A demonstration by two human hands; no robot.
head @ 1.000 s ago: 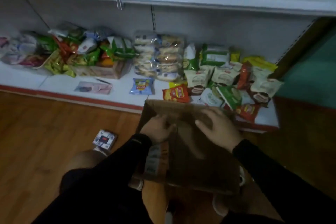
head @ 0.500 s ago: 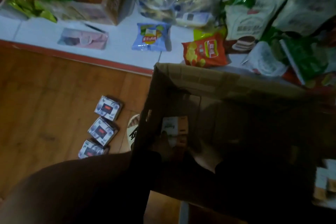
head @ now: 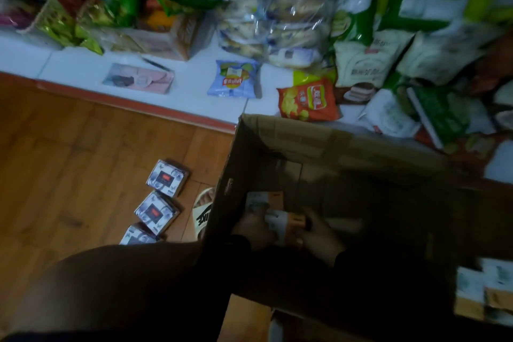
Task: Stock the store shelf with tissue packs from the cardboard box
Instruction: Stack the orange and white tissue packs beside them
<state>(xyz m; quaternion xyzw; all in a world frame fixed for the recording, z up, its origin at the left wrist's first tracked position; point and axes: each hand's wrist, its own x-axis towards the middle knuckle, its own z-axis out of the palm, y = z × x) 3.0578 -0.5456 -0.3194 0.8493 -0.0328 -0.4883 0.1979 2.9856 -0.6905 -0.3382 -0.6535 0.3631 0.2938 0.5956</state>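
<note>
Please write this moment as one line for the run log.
stage: picking | left hand + right hand: both grip tissue pack | place: inside cardboard box | shelf: not yet stocked with this pack

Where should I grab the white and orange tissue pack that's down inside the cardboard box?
Take the tissue pack by its two short ends, coming straight down from above. The cardboard box walls it in, so only the top is open. The left hand and right hand already bracket it there.
</note>
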